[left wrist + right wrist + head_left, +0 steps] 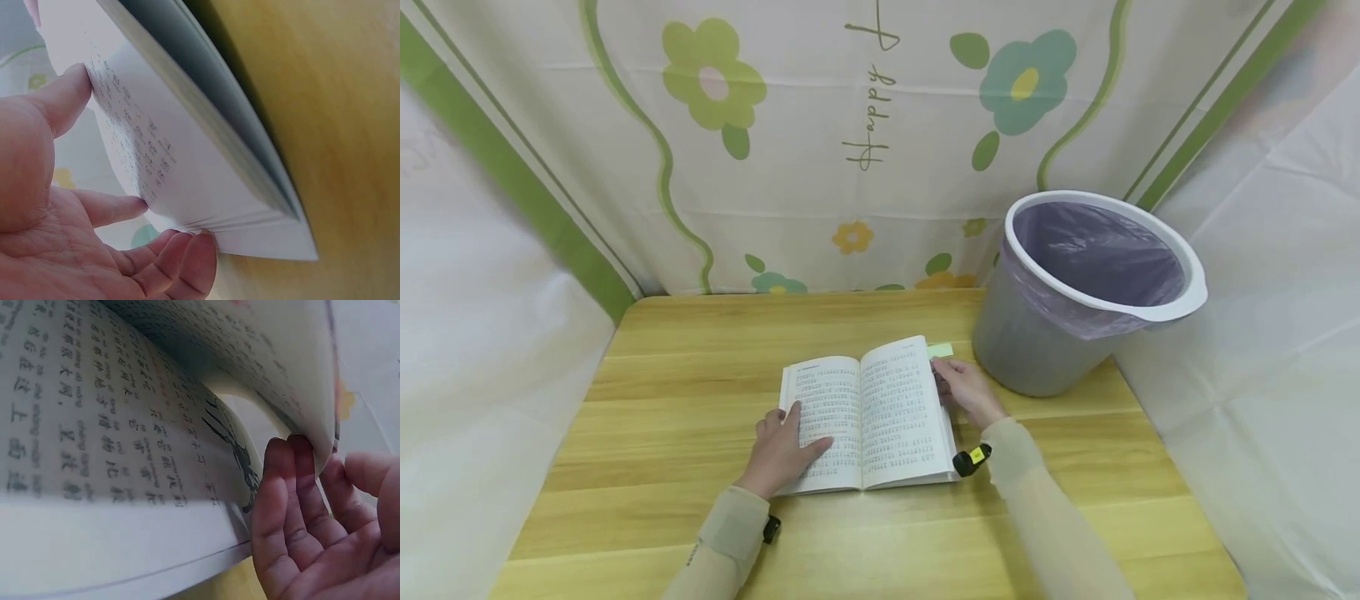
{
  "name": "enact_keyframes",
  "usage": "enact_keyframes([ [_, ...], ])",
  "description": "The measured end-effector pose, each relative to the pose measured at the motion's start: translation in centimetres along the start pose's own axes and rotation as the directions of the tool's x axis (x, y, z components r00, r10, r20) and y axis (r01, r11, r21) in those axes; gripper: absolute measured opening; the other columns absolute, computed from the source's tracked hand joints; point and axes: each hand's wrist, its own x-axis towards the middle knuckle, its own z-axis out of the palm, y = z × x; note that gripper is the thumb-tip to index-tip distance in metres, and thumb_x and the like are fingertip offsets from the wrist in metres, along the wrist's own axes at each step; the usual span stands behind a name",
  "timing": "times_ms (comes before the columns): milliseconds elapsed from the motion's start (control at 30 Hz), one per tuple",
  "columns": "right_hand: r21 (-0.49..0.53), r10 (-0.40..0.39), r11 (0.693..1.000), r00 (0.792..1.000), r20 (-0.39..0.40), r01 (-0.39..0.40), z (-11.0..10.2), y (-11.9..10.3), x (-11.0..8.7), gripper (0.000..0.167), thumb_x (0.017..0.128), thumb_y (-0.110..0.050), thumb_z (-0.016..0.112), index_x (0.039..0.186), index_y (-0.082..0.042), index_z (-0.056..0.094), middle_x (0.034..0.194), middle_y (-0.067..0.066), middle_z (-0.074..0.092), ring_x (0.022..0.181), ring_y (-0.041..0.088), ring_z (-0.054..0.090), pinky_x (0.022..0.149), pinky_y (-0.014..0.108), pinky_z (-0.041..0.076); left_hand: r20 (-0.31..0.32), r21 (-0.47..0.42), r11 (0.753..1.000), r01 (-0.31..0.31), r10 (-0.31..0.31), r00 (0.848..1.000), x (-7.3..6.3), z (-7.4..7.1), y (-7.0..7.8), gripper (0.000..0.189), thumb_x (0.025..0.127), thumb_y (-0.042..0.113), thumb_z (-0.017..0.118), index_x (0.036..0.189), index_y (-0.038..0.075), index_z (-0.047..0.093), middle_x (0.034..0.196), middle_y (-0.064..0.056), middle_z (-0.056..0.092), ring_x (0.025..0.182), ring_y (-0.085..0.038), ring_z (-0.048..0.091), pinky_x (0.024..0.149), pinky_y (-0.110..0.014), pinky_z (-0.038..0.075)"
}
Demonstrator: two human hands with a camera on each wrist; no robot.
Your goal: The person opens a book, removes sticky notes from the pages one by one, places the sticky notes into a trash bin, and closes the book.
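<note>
An open book (pixel 898 417) with lines of printed characters lies on the wooden table. On its left page my left hand (pixel 778 450) rests with thumb and index finger spread; the left wrist view shows the other fingers bent at the page edge (pixel 250 244). At the upper right edge of the book, my right hand (pixel 966 390) holds the lifted right-hand pages between thumb and fingers. Beneath the raised pages, the right wrist view shows another printed page (pixel 112 425) with a dark drawing (pixel 234 450). A pale green slip (pixel 940 350) sticks out near the right fingertips.
A grey trash bin (pixel 1037 333) with a white rim and purple liner bag stands at the table's back right, close beyond my right hand. Behind the table (pixel 662 400) hangs a flower-patterned curtain (pixel 820 167); white sheeting (pixel 1262 333) borders the sides.
</note>
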Motion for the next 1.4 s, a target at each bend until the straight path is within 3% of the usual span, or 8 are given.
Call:
enact_keyframes([
  [367, 0.003, 0.028, 1.000, 0.997, -0.071, -0.028, 0.3, 0.3, 0.9, 0.037, 0.101, -0.031, 0.058, 0.119, 0.000, 0.066, 0.101, 0.010, 0.069, 0.088, 0.020, 0.063, 0.080, 0.032, 0.052, 0.001, -0.004, 1.000, -0.006, 0.006, 1.000, 0.0, 0.0, 0.1, 0.099, 0.088, 0.056, 0.067, 0.156, 0.000, 0.023, 0.150, -0.034, 0.023, 0.136, -0.047, 0.023, 0.101, -0.062, 0.037],
  [1000, 0.078, 0.044, 0.996, 0.999, 0.027, -0.046, 0.7, 0.0, 1.1, 0.040, 0.102, -0.034, 0.055, 0.125, -0.002, 0.063, 0.117, 0.012, 0.067, 0.105, 0.024, 0.063, 0.095, 0.039, 0.047, -0.002, 0.000, 1.000, -0.004, 0.004, 1.000, 0.1, 0.1, -0.1, 0.099, 0.088, 0.056, 0.067, 0.156, 0.000, 0.023, 0.149, -0.034, 0.024, 0.134, -0.046, 0.024, 0.099, -0.062, 0.038],
  [1267, 0.031, 0.050, 0.998, 0.998, 0.024, -0.050, 1.8, -1.0, 0.7, 0.037, 0.096, -0.027, 0.065, 0.121, 0.000, 0.066, 0.108, 0.012, 0.070, 0.092, 0.019, 0.065, 0.078, 0.032, 0.053, -0.005, 0.000, 1.000, -0.014, 0.014, 1.000, 0.1, -0.1, 0.0, 0.094, 0.090, 0.053, 0.067, 0.156, 0.000, 0.024, 0.149, -0.034, 0.024, 0.133, -0.047, 0.025, 0.098, -0.062, 0.039],
  [1400, 0.041, 0.025, 0.999, 0.998, 0.063, -0.027, 2.8, -1.6, 0.1, 0.035, 0.093, -0.024, 0.068, 0.121, -0.002, 0.067, 0.104, 0.012, 0.072, 0.085, 0.020, 0.069, 0.072, 0.032, 0.056, -0.013, -0.027, 0.999, -0.020, 0.020, 1.000, 0.2, -0.5, -0.2, 0.076, 0.100, 0.047, 0.054, 0.155, 0.001, 0.029, 0.148, -0.033, 0.027, 0.132, -0.048, 0.027, 0.099, -0.065, 0.037],
])
